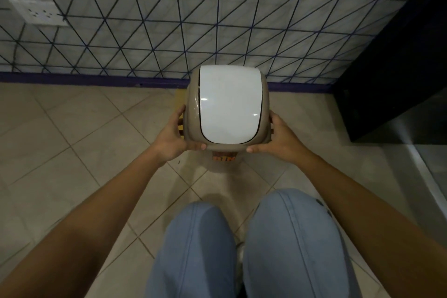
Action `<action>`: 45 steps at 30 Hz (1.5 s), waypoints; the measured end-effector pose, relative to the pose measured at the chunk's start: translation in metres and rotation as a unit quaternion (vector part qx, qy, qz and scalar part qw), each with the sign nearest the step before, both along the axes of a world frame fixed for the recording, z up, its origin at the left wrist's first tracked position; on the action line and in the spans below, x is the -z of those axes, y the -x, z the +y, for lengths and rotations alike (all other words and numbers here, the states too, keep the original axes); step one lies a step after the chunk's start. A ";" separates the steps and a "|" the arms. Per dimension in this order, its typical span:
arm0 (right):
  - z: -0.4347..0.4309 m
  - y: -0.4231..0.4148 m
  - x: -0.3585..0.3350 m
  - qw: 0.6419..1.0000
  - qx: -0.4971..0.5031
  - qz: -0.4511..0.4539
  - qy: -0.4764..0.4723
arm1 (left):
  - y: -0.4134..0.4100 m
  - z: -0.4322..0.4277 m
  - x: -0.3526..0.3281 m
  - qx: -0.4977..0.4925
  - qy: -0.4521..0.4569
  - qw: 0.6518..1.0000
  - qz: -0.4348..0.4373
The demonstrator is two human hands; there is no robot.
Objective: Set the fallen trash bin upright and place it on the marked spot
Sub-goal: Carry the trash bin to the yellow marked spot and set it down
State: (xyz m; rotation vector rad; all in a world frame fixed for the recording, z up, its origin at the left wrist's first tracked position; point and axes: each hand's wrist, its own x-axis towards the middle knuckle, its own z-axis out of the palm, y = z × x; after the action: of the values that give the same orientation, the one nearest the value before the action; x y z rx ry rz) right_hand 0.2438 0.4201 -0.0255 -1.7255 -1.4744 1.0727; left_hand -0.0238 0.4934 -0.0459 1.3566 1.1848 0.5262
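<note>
**Bin held upright between both hands, close to the wall**

Head view: the trash bin is seen from above, upright, with its white swing lid facing up inside a beige-grey rim. It is gripped low on both sides. The left hand is wrapped around the left edge, thumb laid along the front rim, and the right hand is doing the same on the right edge, so the bin is squeezed between the two palms. Just under the front of the bin, an orange marker with dark letters can be made out on the tiled floor; whether the bin is actually resting on the floor can't be told from up here. Behind it the triangle-patterned wall is pretty near. Knees in light blue jeans are seen at the bottom.
</note>
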 end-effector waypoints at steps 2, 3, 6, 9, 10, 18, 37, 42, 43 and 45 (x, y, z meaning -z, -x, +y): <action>0.002 0.000 0.002 1.000 0.006 0.004 0.012 | 0.000 0.001 -0.001 0.009 0.000 1.000 0.003; 0.003 -0.001 0.003 1.000 0.012 0.006 0.018 | 0.000 0.000 -0.001 0.011 0.000 1.000 0.005; 0.008 -0.004 0.003 0.999 0.024 0.005 0.021 | -0.003 0.001 -0.004 0.016 -0.001 1.000 0.003; 0.011 -0.006 0.002 0.999 0.039 0.015 0.028 | -0.007 0.003 -0.006 0.014 -0.004 1.000 -0.012; 0.012 -0.006 0.002 0.998 0.043 0.017 0.031 | -0.007 0.004 -0.007 0.014 -0.007 1.000 -0.016; 0.023 -0.008 0.002 0.998 0.052 0.016 0.041 | -0.009 0.011 -0.007 0.013 -0.019 1.000 -0.016; 0.056 -0.018 0.000 0.997 0.070 -0.004 0.021 | -0.034 0.036 -0.013 0.009 -0.067 0.997 0.034; 0.062 -0.018 0.001 0.994 0.087 -0.070 -0.020 | -0.043 0.041 -0.011 -0.002 -0.085 0.996 0.041; 0.064 -0.017 0.000 0.992 0.091 -0.082 -0.032 | -0.045 0.042 -0.011 -0.006 -0.091 0.995 0.042; 0.066 -0.013 -0.001 0.990 0.103 -0.088 -0.048 | -0.050 0.043 -0.012 -0.015 -0.116 0.992 0.046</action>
State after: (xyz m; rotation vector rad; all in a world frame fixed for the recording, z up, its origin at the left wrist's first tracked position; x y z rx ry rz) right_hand 0.2572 0.4865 -0.0244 -1.8947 -1.3916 0.7461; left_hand 0.0263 0.5359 -0.0341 1.5784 1.2494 0.6435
